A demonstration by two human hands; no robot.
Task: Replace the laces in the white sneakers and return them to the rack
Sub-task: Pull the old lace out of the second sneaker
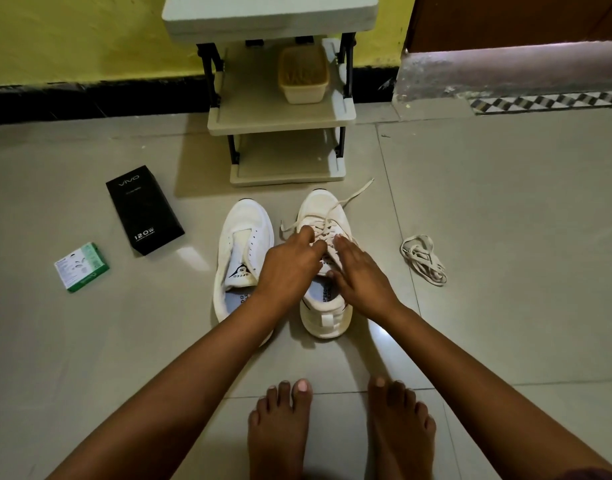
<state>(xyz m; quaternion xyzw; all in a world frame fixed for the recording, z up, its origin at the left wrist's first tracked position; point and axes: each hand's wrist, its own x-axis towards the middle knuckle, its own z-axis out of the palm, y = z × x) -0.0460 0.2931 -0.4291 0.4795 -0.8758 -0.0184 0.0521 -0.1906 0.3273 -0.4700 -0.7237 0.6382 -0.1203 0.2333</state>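
Two white sneakers stand side by side on the tiled floor, toes toward the rack (280, 116). The left sneaker (242, 237) has bare eyelets and no lace. The right sneaker (323, 209) carries a cream lace (353, 195) whose loose ends trail over its toe. My left hand (290, 268) reaches across to the right sneaker, its fingertips pinching the lace at the middle eyelets. My right hand (360, 275) rests on the right sneaker's side with fingers extended over the laced area. A bundled spare lace (424, 259) lies on the floor to the right.
The cream rack stands against the yellow wall; a beige tub (302, 74) sits on its middle shelf. A black phone box (143, 209) and a small green-and-white box (81, 266) lie on the floor at left. My bare feet (339, 431) are at the bottom.
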